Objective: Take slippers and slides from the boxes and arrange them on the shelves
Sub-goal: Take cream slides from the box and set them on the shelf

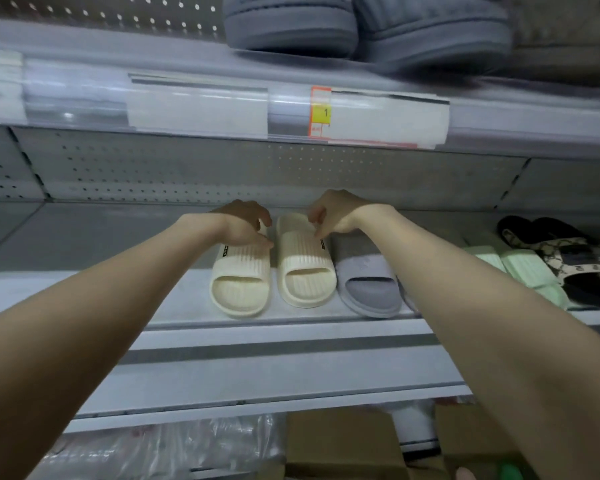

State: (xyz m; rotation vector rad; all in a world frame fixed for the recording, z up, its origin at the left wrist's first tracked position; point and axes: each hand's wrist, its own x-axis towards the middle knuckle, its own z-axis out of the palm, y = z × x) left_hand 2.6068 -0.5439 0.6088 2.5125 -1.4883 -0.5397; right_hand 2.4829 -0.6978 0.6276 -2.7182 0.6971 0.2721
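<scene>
Found on the middle shelf (118, 289), toes toward the aisle: left cream slide (239, 278) and right cream slide (305, 271), just beside each other. Held at the heel ends by left hand (243, 225) and right hand (336, 213) respectively, fingers curled over the foam, thumbs on the straps. Judged a squaring-up of the pair, close against the grey slide (368, 282), for an even row. Noted below: cardboard boxes (343, 445).

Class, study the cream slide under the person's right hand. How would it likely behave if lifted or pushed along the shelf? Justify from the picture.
The cream slide looks thick and moulded, so it is probably light and springy rather than floppy. Its broad flat sole rests on the shelf, so it should slide, not tip or roll.
</scene>
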